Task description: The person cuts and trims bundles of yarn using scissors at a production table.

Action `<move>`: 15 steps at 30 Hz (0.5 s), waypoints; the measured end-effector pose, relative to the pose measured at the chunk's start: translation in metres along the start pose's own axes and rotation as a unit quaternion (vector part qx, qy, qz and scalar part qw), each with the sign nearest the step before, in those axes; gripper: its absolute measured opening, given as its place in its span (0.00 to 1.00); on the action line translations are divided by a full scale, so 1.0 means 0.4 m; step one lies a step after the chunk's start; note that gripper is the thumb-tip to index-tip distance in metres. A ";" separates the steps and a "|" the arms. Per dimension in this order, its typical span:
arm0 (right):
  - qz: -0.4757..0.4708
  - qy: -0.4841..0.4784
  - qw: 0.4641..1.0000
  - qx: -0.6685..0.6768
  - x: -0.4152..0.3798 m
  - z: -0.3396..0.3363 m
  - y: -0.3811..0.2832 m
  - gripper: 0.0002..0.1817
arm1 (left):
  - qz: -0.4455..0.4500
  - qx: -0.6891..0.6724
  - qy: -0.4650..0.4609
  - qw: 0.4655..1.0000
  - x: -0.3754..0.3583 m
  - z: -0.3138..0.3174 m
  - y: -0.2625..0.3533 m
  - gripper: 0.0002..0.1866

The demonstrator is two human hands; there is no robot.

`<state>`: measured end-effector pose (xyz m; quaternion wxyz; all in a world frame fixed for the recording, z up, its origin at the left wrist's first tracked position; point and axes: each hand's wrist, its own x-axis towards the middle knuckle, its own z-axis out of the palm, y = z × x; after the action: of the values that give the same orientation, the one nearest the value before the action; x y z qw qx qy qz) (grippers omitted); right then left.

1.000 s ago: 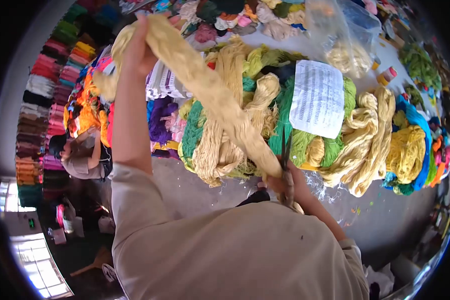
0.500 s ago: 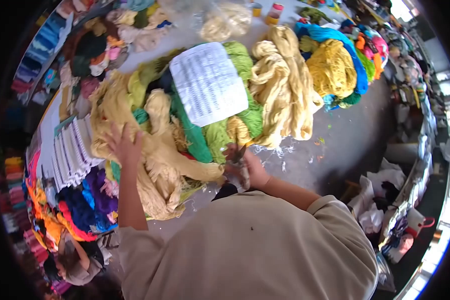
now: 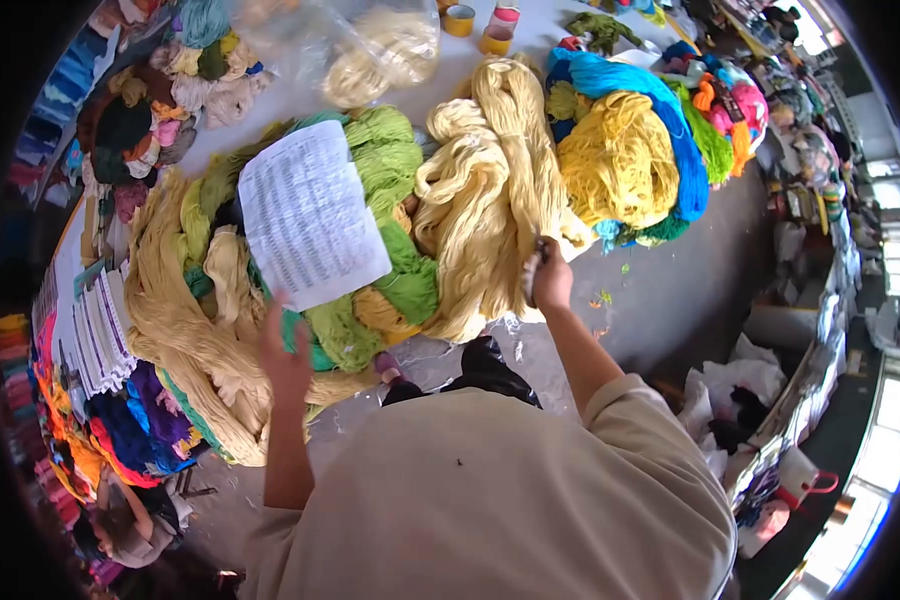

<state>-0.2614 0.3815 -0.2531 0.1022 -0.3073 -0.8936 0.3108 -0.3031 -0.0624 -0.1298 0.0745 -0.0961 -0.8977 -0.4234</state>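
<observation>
- Near left, I see the left hand point(image 3: 287, 355) loosely open, blurred, beside the paper point(image 3: 310, 215).
- Near right, the right hand point(image 3: 553, 280) grips scissors point(image 3: 532, 273) beside the cream yarn point(image 3: 470, 185).

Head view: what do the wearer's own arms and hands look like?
The left hand and right hand are ungloved, with no watch discernible. The forearms are bare below short, loose, greyish-beige sleeves matching the shirt, plain except for a small dark speck.
</observation>
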 end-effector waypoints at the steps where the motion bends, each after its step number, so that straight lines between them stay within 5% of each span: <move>1: 0.050 -0.014 0.995 0.085 -0.004 -0.087 -0.054 0.18 | -0.014 -0.045 -0.053 0.997 0.000 0.074 0.079 0.22; 4: -0.059 0.030 0.962 0.267 0.049 -0.271 -0.043 0.26 | -0.009 -0.215 -0.173 0.961 0.032 0.325 0.230 0.19; 5: -0.012 0.002 0.901 0.434 0.067 -0.343 -0.072 0.28 | 0.027 -0.254 -0.184 0.949 0.061 0.420 0.251 0.16; 7: 0.005 -0.036 0.832 0.554 0.122 -0.472 -0.089 0.30 | 0.015 -0.343 -0.222 0.913 0.119 0.636 0.290 0.11; 10: -0.084 -0.112 0.818 0.558 0.164 -0.643 -0.175 0.35 | 0.045 -0.401 -0.309 0.861 0.254 0.909 0.444 0.09; 11: -0.132 -0.108 0.832 0.528 0.163 -0.686 -0.197 0.28 | 0.031 -0.373 -0.358 0.855 0.300 0.945 0.537 0.11; 12: -0.302 -0.044 0.876 0.374 0.191 -0.718 -0.143 0.19 | 0.030 -0.401 -0.404 0.822 0.335 1.037 0.566 0.08; 13: -0.290 -0.017 0.831 0.474 0.173 -0.747 -0.152 0.13 | 0.145 -0.352 -0.234 0.895 0.357 1.146 0.595 0.06; 14: -0.248 -0.063 0.839 0.480 0.177 -0.822 -0.130 0.21 | 0.251 -0.281 -0.053 0.925 0.380 1.217 0.618 0.06; 15: -0.159 -0.263 0.632 0.711 0.194 -0.880 -0.109 0.31 | 0.136 -0.461 -0.177 0.859 0.402 1.208 0.638 0.09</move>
<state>-0.2125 0.5754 0.0498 0.0977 0.1018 -0.4198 0.8966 -0.4244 0.4886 -0.2094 -0.0821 -0.3137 -0.5760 -0.7504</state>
